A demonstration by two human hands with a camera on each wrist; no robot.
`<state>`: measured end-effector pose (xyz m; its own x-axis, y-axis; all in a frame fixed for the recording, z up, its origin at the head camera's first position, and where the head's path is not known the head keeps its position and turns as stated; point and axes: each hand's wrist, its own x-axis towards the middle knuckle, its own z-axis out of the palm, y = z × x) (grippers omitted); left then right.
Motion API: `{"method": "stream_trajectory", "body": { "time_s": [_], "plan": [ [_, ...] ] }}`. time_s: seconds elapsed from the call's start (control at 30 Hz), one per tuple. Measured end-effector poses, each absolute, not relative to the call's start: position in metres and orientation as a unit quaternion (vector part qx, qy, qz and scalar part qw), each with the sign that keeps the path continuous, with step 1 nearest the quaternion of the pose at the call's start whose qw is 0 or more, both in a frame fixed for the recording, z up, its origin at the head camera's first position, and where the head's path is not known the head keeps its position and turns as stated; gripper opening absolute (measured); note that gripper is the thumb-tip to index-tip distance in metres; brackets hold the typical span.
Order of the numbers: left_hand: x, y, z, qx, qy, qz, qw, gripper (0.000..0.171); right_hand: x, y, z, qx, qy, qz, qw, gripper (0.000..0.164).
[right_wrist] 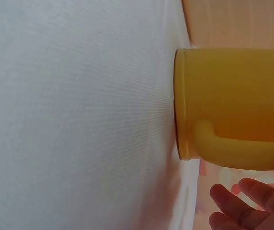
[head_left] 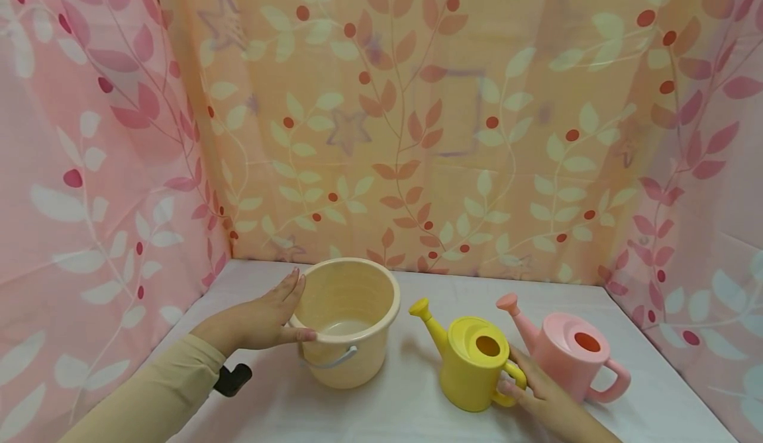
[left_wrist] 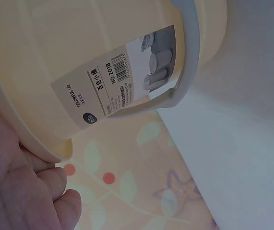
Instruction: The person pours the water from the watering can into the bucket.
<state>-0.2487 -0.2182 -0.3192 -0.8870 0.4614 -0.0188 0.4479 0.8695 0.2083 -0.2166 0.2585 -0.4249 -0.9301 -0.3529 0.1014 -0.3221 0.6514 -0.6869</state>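
Observation:
In the head view a cream bucket (head_left: 342, 357) stands upright on the table, its pale grey handle (head_left: 334, 362) hanging down. My left hand (head_left: 262, 317) is spread against the bucket's left side, its thumb along the front rim. The left wrist view has the palm (left_wrist: 12, 177) right at the rim and a printed label (left_wrist: 120, 72) on the wall. A yellow watering can (head_left: 471, 377) sits upright to the right, spout pointing left. My right hand (head_left: 536, 390) is beside its handle, fingers loosely extended; in the right wrist view the fingers (right_wrist: 237, 206) show apart from the handle.
A pink watering can (head_left: 572, 350) stands just right of the yellow one, behind my right hand. The white table (head_left: 411, 410) ends at patterned curtains at the back (head_left: 393, 132) and sides. A black device (head_left: 232, 380) sits at my left wrist.

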Motion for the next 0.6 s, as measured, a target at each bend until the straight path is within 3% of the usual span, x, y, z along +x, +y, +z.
{"method": "stream_trajectory", "body": {
  "time_s": [0.13,0.37,0.6],
  "plan": [
    [-0.2476,-0.2175,-0.318,0.234,0.966,0.101,0.037,0.113,-0.2181,0.2597,-0.4239,-0.174,0.92,-0.349,0.031,0.058],
    [-0.2459,-0.2163,-0.3172,0.229,0.967,0.102,0.037,0.113,-0.2229,0.2637,-0.4291,-0.202,0.904,-0.375,0.041,0.021],
    [-0.2456,-0.2168,-0.3173,0.231,0.967,0.104,0.033,0.113,-0.2241,0.264,-0.4331,-0.21,0.888,-0.407,0.048,0.018]
  ]
}}
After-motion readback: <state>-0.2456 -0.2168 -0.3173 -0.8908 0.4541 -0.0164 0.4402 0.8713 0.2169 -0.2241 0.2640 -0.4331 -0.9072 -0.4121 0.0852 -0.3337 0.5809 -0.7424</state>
